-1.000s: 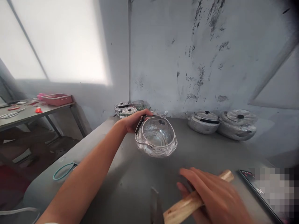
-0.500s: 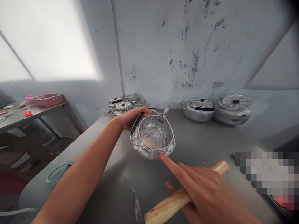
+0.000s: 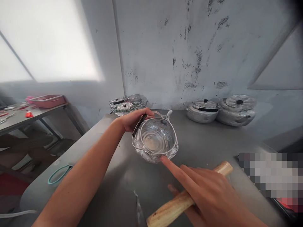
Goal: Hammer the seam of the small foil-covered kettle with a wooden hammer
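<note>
While a grey metal table (image 3: pixel 213 148) bears an open, lidless aluminium kettle (image 3: pixel 155 140) near its middle, the left hand (image 3: pixel 132 119) curls closed on the kettle's black handle (image 3: pixel 138 125); the right hand (image 3: pixel 210 195) grips a wooden-handled hammer (image 3: pixel 187 200), forefinger extended onto the kettle's near rim.

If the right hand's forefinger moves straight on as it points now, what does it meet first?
Most likely the near rim of the shiny lidless metal pot; the right hand seems to touch it already.
</note>
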Demonstrator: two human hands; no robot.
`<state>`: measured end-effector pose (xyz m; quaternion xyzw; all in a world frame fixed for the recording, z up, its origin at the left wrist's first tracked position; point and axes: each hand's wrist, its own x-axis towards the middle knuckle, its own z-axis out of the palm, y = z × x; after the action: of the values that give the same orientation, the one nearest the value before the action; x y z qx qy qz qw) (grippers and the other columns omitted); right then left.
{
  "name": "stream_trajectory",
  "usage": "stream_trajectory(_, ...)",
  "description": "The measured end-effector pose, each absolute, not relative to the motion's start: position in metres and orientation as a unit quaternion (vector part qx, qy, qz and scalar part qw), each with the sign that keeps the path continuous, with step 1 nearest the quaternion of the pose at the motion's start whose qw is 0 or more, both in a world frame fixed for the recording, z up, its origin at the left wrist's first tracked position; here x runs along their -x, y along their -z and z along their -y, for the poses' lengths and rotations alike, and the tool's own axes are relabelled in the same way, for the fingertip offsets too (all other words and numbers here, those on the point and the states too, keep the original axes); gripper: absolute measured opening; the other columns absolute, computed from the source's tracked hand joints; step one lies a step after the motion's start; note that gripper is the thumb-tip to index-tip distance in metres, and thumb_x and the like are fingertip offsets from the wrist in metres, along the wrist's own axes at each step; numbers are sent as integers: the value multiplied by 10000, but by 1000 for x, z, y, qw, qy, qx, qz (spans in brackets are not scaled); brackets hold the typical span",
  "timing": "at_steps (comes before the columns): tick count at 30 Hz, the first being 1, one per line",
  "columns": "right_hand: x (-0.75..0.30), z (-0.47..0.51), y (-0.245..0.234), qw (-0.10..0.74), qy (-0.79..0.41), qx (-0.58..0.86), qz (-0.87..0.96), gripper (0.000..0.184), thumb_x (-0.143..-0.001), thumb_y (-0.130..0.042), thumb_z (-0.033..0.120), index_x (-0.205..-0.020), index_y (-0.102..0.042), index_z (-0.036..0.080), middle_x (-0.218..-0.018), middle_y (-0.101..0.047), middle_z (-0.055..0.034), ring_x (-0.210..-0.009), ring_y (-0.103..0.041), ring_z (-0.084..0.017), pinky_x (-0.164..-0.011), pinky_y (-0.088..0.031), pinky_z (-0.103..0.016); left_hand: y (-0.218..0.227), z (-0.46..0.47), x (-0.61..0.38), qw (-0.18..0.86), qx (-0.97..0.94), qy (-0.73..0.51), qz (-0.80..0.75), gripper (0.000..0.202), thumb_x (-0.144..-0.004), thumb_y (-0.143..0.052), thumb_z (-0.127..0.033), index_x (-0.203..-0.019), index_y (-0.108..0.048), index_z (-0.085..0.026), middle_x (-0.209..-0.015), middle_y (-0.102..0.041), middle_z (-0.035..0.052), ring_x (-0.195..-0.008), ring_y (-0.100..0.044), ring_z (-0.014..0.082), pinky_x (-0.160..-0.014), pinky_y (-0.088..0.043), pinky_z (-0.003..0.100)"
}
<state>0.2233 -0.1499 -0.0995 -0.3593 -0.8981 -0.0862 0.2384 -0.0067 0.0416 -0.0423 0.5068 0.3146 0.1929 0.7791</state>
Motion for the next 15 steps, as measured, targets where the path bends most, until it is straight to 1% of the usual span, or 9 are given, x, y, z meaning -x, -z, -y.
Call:
stream_trajectory(5,-225,149,101,240,90,359,897,516,-959,-447,166,-1471,-389,171,-723,-654,31,-569,-630,-164,-505,-418,-306,43,-40,11,762,-547,-202,-282,188,-779,-652,-353,-761,-615,-169,-759,-599,23,-716,-565,172,-758,-455,315)
stream_trajectory(7,-225,148,102,239,93,362,896,455,-963,-446,172,-1417,-448,183,-710,-656,33,-566,-634,-165,-509,-414,-305,44,-41,14,749,-568,-199,-277,188,-772,-643,-346,-809,-648,-162,-811,-631,40,-764,-585,185,-781,-458,324)
stream_trajectory(11,-225,147,103,256,104,377,884,259,-971,-436,209,-1166,-607,219,-725,-692,14,-577,-649,-175,-532,-413,-312,44,-43,21,745,-567,-202,-288,198,-795,-621,-352,-860,-663,-169,-816,-619,26,-746,-572,169,-797,-468,323)
stream_trajectory(13,-225,146,103,257,91,391,879,208,-966,-443,220,-1032,-640,235,-715,-697,15,-571,-648,-171,-532,-406,-306,42,-45,25,739,-568,-211,-295,205,-807,-611,-360,-882,-668,-178,-826,-614,19,-751,-572,166,-809,-475,321)
stream_trajectory(15,-225,146,104,245,56,411,876,170,-941,-475,213,-900,-636,250,-669,-679,36,-546,-637,-157,-521,-393,-289,38,-46,31,719,-593,-195,-306,246,-811,-608,-388,-925,-681,-182,-873,-634,29,-795,-590,182,-823,-481,330)
